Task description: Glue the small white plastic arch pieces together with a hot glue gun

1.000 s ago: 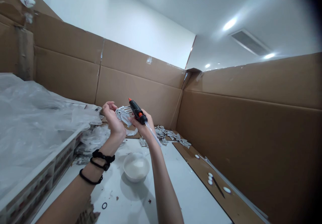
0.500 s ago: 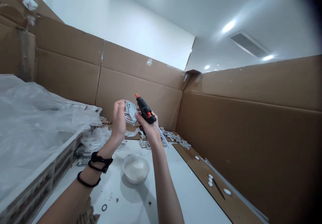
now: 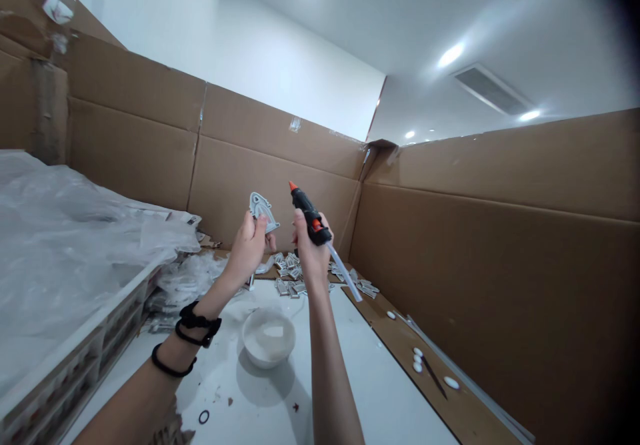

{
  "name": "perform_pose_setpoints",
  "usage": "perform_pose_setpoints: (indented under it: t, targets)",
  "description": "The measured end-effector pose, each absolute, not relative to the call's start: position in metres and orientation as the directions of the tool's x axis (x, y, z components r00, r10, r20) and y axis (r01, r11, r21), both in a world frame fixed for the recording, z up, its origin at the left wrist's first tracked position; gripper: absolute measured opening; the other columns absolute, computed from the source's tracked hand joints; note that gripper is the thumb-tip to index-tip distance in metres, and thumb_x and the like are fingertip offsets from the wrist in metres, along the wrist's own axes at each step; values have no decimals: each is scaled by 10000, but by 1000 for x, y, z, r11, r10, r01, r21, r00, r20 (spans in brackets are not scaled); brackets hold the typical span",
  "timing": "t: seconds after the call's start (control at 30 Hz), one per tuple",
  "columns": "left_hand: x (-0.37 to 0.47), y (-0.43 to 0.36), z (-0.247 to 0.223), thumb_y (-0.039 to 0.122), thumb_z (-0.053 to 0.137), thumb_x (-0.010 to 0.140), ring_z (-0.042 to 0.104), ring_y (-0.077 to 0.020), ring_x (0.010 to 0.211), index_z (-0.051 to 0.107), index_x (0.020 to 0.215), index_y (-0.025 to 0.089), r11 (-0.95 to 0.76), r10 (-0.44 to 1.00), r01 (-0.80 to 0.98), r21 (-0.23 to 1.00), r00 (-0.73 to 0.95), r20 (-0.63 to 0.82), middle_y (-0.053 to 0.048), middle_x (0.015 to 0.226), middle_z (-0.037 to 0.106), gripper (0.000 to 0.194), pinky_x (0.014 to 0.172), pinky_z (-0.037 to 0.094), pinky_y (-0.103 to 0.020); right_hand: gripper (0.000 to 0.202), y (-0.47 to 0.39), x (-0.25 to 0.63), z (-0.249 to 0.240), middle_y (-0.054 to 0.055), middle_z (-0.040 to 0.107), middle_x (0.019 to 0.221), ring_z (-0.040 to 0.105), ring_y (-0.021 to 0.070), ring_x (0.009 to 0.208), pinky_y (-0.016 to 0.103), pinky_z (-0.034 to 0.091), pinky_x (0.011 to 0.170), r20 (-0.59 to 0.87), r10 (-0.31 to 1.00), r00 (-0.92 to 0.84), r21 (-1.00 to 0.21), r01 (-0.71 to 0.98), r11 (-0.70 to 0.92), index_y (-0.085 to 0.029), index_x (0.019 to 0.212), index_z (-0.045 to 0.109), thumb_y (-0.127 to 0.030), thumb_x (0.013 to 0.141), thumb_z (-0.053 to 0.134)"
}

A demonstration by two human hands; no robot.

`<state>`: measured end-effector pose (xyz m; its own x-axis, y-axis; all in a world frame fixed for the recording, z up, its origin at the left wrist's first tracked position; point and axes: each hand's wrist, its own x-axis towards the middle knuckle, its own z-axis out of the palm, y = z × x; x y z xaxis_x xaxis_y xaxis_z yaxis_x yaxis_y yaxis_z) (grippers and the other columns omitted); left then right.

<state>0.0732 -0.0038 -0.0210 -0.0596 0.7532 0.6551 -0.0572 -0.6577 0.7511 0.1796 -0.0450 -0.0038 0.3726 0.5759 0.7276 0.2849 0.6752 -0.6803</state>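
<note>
My left hand (image 3: 250, 246) grips a small grey moulded piece (image 3: 263, 212) between thumb and fingers, raised above the table. To its right, my right hand (image 3: 313, 248) is wrapped round a black glue gun (image 3: 306, 210), whose orange tip points up and to the left. A clear glue stick (image 3: 345, 273) sticks out of the gun's back end. Gun tip and grey piece are apart. Below both hands a white bowl (image 3: 269, 340) stands on the white table (image 3: 370, 392). Several similar grey pieces (image 3: 290, 288) lie behind the bowl.
Plastic bags (image 3: 75, 232) cover a white crate (image 3: 95, 345) on the left. Along the right runs a cardboard strip (image 3: 395, 345) with white ovals (image 3: 451, 382) and a dark thin tool (image 3: 434, 377). A black ring (image 3: 204, 417) lies near the front. Cardboard walls (image 3: 490, 258) enclose the table.
My right hand has moved right with the glue gun, away from my left hand. The left hand has turned, and its grey piece now stands more upright.
</note>
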Motion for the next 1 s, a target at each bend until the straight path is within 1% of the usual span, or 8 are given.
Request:
perform_pose_setpoints:
  t: [0.1, 0.17, 0.23, 0.3, 0.4, 0.53, 0.87, 1.0]
  targets:
    - [68, -3, -17, 409, 438, 867, 377, -65, 410, 395, 808, 208, -593, 800, -151, 791, -3, 599, 77, 536, 393, 214, 419, 283, -180, 457, -53, 191, -2, -12, 492, 526, 438, 97, 474, 222, 354, 482, 706, 631, 322, -709, 304, 637, -152, 679, 572, -591, 784, 501]
    - [66, -4, -14, 410, 467, 848, 355, -49, 404, 399, 821, 206, -553, 822, -220, 804, 16, 570, 80, 564, 369, 217, 383, 238, -158, 505, -56, 199, -2, 10, 509, 532, 441, 100, 478, 227, 360, 490, 693, 671, 263, -718, 339, 608, -141, 623, 588, -607, 784, 480]
    - [64, -5, -13, 398, 472, 842, 337, -43, 393, 410, 831, 203, -537, 827, -237, 809, 40, 560, 85, 562, 349, 205, 371, 227, -151, 520, -57, 204, -3, 18, 518, 537, 437, 101, 482, 228, 359, 495, 685, 693, 224, -717, 376, 587, -136, 606, 602, -610, 780, 480]
    - [64, -4, -14, 384, 486, 832, 341, -45, 386, 435, 829, 196, -557, 819, -201, 806, 30, 573, 86, 543, 349, 195, 379, 251, -154, 515, -57, 206, -3, 23, 535, 550, 450, 107, 500, 230, 363, 509, 684, 696, 218, -714, 393, 579, -137, 605, 607, -607, 777, 487]
    - [64, -2, -16, 379, 519, 805, 394, -64, 404, 491, 829, 184, -589, 804, -128, 798, 6, 594, 75, 523, 383, 198, 411, 305, -171, 498, -55, 203, -3, 29, 566, 573, 488, 121, 539, 236, 382, 551, 692, 690, 215, -707, 394, 586, -142, 598, 597, -596, 777, 497]
    - [65, 1, -20, 374, 527, 799, 428, -82, 428, 534, 854, 179, -606, 793, -88, 791, 10, 609, 67, 518, 404, 203, 436, 340, -182, 470, -52, 200, -5, 25, 577, 573, 498, 126, 542, 239, 390, 564, 690, 691, 218, -712, 381, 590, -146, 623, 592, -587, 766, 519]
    - [70, -4, -19, 352, 540, 810, 414, -75, 443, 556, 864, 178, -589, 803, -137, 797, 15, 596, 55, 554, 407, 183, 436, 369, -179, 497, -51, 198, -4, 4, 506, 505, 423, 104, 475, 231, 347, 504, 687, 691, 225, -706, 430, 562, -154, 538, 535, -602, 753, 518]
    - [71, -3, -20, 345, 539, 814, 445, -84, 462, 564, 870, 181, -589, 801, -156, 793, 11, 598, 45, 563, 429, 175, 448, 393, -187, 495, -51, 198, -4, 8, 510, 514, 434, 111, 490, 233, 349, 509, 688, 687, 233, -706, 433, 561, -155, 547, 532, -607, 747, 518]
